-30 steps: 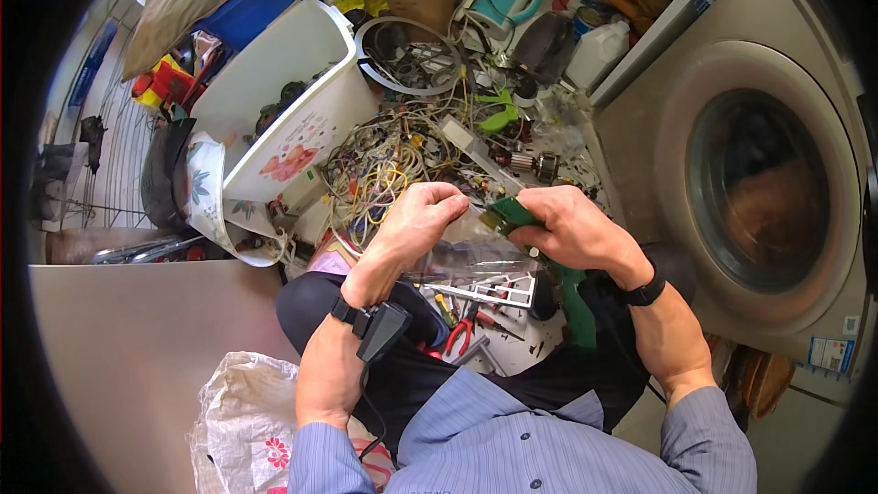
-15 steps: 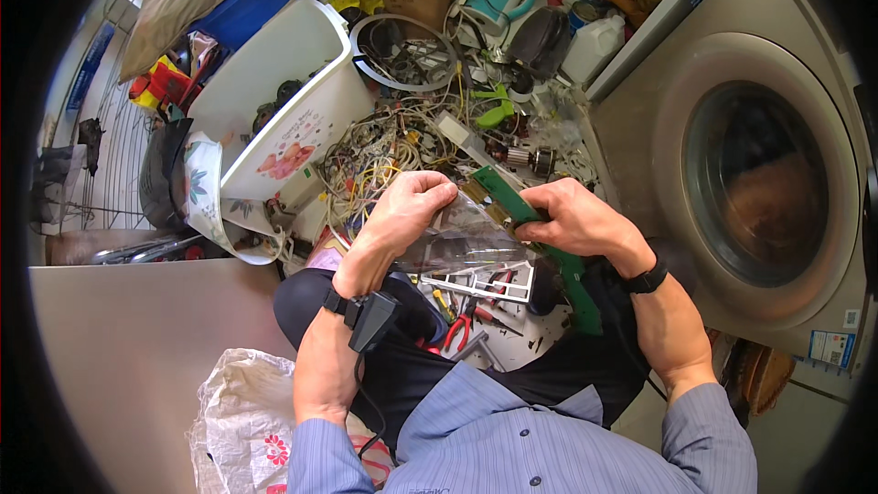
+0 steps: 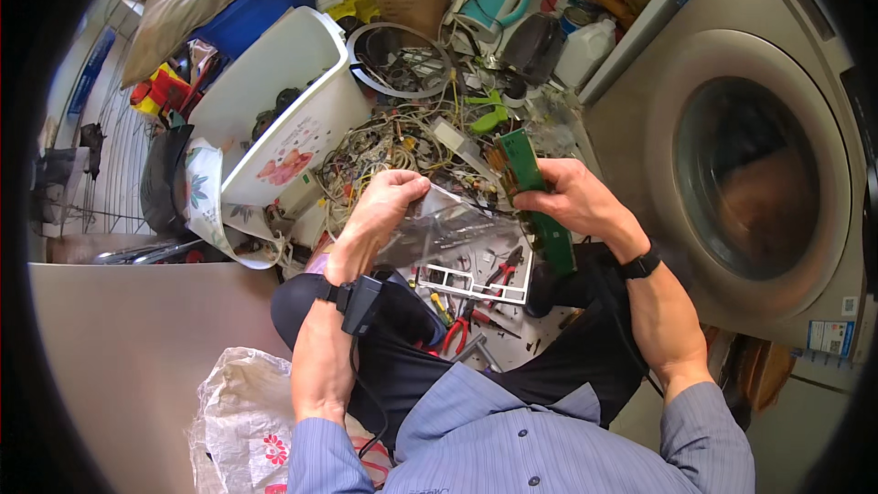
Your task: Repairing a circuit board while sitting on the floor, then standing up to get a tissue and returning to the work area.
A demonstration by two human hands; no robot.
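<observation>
My left hand is closed, its thumb and fingers pinching the upper corner of a clear plastic sheet. The sheet slants down to the right between my hands. A long green circuit board stands tilted in my right hand, gripped near its middle with the thumb on its left side; the fingers behind it are partly hidden. The sheet and board look apart. Beneath them on the floor lie a white plastic frame, red-handled pliers and several small tools.
A tangle of cables and electronic scrap spreads beyond my hands. At the left stands a white plastic tub; at the right, a washing machine. A white plastic bag lies by my left arm, near a smooth pale panel.
The circuit board has swung more upright and moved away from the plastic sheet, its top shifting right and up. My left hand has drawn slightly left with the sheet.
</observation>
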